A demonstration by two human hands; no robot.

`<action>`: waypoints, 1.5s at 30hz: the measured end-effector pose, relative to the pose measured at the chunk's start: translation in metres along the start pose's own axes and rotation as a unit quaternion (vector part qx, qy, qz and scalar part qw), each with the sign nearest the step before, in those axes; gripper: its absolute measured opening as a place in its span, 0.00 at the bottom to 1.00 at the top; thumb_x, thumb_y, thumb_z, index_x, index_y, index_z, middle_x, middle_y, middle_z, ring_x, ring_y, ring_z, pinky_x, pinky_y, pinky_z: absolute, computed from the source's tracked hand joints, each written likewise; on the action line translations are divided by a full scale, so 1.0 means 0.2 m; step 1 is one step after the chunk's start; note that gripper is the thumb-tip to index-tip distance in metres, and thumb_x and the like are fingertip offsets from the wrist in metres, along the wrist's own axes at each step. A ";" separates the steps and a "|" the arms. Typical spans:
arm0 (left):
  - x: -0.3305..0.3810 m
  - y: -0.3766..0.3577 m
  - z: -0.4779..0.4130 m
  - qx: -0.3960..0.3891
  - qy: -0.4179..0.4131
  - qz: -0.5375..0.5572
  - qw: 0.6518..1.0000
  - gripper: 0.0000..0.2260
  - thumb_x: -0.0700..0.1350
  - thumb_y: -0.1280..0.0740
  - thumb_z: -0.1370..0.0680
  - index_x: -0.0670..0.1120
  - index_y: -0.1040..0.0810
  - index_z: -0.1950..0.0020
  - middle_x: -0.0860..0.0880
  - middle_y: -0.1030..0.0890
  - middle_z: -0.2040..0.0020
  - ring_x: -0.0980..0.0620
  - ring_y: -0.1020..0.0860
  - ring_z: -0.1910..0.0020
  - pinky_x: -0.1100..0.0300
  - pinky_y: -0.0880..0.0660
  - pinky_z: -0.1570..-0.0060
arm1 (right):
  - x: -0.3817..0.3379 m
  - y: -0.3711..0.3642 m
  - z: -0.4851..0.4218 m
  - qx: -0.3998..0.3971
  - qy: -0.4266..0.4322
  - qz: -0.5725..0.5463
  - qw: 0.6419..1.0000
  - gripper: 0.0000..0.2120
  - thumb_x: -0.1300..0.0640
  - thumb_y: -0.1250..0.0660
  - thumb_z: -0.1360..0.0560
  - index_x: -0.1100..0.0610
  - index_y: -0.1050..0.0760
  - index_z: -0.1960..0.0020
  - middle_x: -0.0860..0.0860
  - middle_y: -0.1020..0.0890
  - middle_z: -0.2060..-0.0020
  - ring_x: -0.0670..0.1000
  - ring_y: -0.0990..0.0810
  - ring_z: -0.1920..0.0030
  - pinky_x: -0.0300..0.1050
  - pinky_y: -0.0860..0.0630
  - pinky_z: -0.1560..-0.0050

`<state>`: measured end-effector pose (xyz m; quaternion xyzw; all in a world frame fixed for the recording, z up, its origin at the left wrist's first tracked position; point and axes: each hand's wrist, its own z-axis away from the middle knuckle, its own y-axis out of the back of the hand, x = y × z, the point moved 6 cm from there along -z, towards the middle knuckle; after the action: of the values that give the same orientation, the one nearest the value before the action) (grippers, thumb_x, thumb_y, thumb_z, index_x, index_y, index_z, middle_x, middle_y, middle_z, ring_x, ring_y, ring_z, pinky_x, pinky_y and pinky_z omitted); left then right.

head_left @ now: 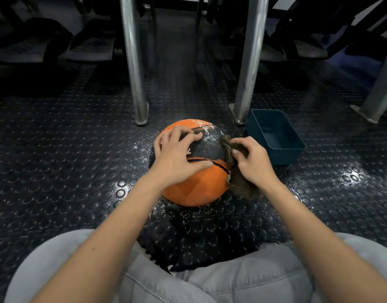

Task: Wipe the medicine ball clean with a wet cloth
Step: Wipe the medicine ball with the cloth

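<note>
Presently: medicine ball (197, 189), orange with a black band, sits on the studded rubber floor (79, 149) directly in front of the seated person, between the knees and two steel legs (133, 62). Left hand (177, 158) lies spread on the top of the ball, fingers straight and splayed, pressing down and gripping nothing. Right hand (251, 162) has its fingers curled round a bunched brown cloth (242, 186) and holds it against the ball's right flank. White powdery residue (210, 136) shows on the upper far part of the black band; loose white specks (177, 212) are scattered on the floor around the base. A teal plastic tub (284, 157) stands just beside the ball on the right; whether it holds water cannot be told. Judgement: wipe in progress, far side not yet clean. Risks: the ball rests on one contact point, so a sideways stroke from the right could roll it out from under the flat left palm, towards the left. Rolling it over the speckled floor would likely pick the powder up again. A bunched cloth offers a small wiping face and may smear residue rather than lift it. The tub is near enough to be knocked.
</note>
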<state>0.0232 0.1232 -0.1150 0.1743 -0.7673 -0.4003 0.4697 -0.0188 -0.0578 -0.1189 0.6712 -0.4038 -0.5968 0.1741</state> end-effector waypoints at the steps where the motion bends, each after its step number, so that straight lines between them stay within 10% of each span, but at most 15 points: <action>1: -0.01 0.00 0.00 -0.015 -0.021 0.001 1.000 0.34 0.62 0.28 0.33 0.55 0.33 0.30 0.57 0.38 0.32 0.54 0.45 0.32 0.51 0.54 0.29 | 0.00 0.00 -0.01 -0.010 0.002 0.002 1.000 0.12 0.65 0.36 0.24 0.58 0.23 0.42 0.48 0.25 0.51 0.50 0.26 0.46 0.38 0.33 0.46; 8: -0.06 -0.03 0.02 -0.076 -0.067 0.042 0.994 0.47 0.71 0.35 0.45 0.60 0.44 0.29 0.65 0.44 0.33 0.59 0.50 0.31 0.53 0.53 0.32 | -0.07 -0.04 -0.01 0.015 -0.051 -0.013 0.999 0.13 0.63 0.39 0.22 0.56 0.24 0.40 0.51 0.27 0.48 0.52 0.26 0.43 0.39 0.34 0.43; 16: -0.05 -0.04 0.03 -0.039 -0.070 0.052 0.995 0.49 0.69 0.32 0.45 0.54 0.40 0.27 0.61 0.41 0.32 0.50 0.45 0.28 0.57 0.53 0.31 | -0.33 -0.10 0.19 -0.034 0.126 0.116 0.985 0.12 0.58 0.37 0.23 0.55 0.25 0.40 0.52 0.26 0.48 0.54 0.26 0.47 0.49 0.28 0.48; 22: -0.02 -0.06 0.04 -0.057 -0.061 0.045 0.996 0.49 0.55 0.21 0.39 0.54 0.44 0.25 0.57 0.42 0.27 0.58 0.51 0.29 0.57 0.57 0.30 | -0.15 0.01 0.01 0.015 0.000 0.084 0.996 0.12 0.58 0.37 0.22 0.55 0.24 0.40 0.51 0.24 0.48 0.53 0.25 0.44 0.47 0.29 0.46; 27: -0.03 -0.07 0.07 -0.042 -0.065 0.055 0.996 0.49 0.63 0.26 0.43 0.54 0.42 0.26 0.60 0.42 0.31 0.59 0.50 0.31 0.59 0.56 0.31 | -0.35 -0.09 0.18 -0.016 0.159 0.125 0.979 0.11 0.59 0.36 0.23 0.57 0.23 0.42 0.52 0.24 0.50 0.54 0.25 0.49 0.51 0.27 0.50; 33: 0.00 -0.07 0.07 -0.049 -0.064 0.044 0.996 0.48 0.54 0.21 0.38 0.54 0.45 0.25 0.59 0.43 0.28 0.60 0.53 0.28 0.60 0.58 0.32 | -0.10 0.03 -0.02 0.011 -0.012 0.105 0.994 0.12 0.58 0.38 0.22 0.54 0.24 0.40 0.50 0.25 0.49 0.53 0.26 0.43 0.48 0.29 0.46; 40: -0.03 -0.06 0.08 -0.015 -0.053 0.057 0.997 0.47 0.64 0.32 0.43 0.55 0.41 0.26 0.63 0.43 0.33 0.63 0.51 0.32 0.65 0.57 0.33 | -0.37 -0.11 0.20 -0.024 0.159 0.124 0.979 0.11 0.59 0.36 0.23 0.56 0.22 0.42 0.52 0.24 0.50 0.55 0.26 0.49 0.53 0.26 0.50; 45: 0.01 -0.06 0.06 -0.043 -0.055 0.049 0.996 0.48 0.54 0.21 0.38 0.53 0.44 0.25 0.59 0.43 0.28 0.59 0.51 0.29 0.63 0.58 0.33 | -0.22 -0.02 0.02 0.002 0.062 0.110 0.992 0.11 0.57 0.37 0.23 0.53 0.22 0.42 0.49 0.24 0.50 0.52 0.26 0.46 0.45 0.31 0.50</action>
<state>0.0105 0.1199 -0.1263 0.0936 -0.7819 -0.4182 0.4528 -0.0203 -0.0210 -0.0934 0.6585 -0.4651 -0.5303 0.2623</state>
